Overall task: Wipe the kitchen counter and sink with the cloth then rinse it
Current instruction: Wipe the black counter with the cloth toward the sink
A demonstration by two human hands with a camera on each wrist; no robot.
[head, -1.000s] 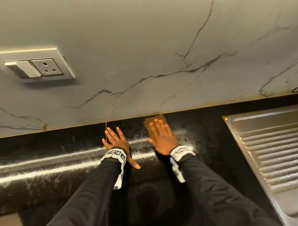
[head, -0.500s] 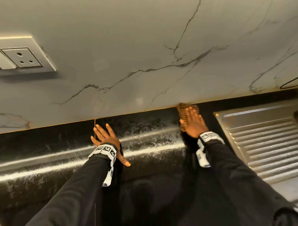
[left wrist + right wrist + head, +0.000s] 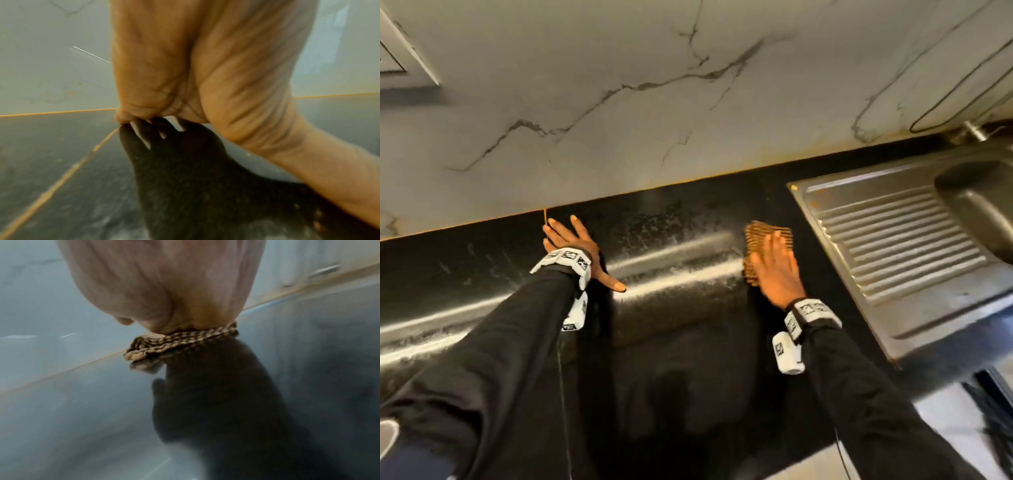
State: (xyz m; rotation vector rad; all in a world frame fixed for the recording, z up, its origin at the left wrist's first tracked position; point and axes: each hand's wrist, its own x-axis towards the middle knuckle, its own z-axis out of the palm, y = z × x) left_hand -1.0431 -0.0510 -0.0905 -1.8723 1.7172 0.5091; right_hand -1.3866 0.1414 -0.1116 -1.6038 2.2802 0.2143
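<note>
Counter wipe in progress: R hand (image 3: 777, 270) flat, fingers straight, pressing striped cloth (image 3: 763, 236) on black counter (image 3: 688, 308), just left of sink (image 3: 893, 246). L hand (image 3: 571, 243) open, braced far-left. Next prob. wipe right onto sink

Both arms wear long black fabric sleeves (image 3: 500, 359). Each wrist carries a white fabric wristband printed with black square marker codes (image 3: 566, 262), and a small white box-shaped camera unit (image 3: 787, 354) hangs beneath each band
</note>
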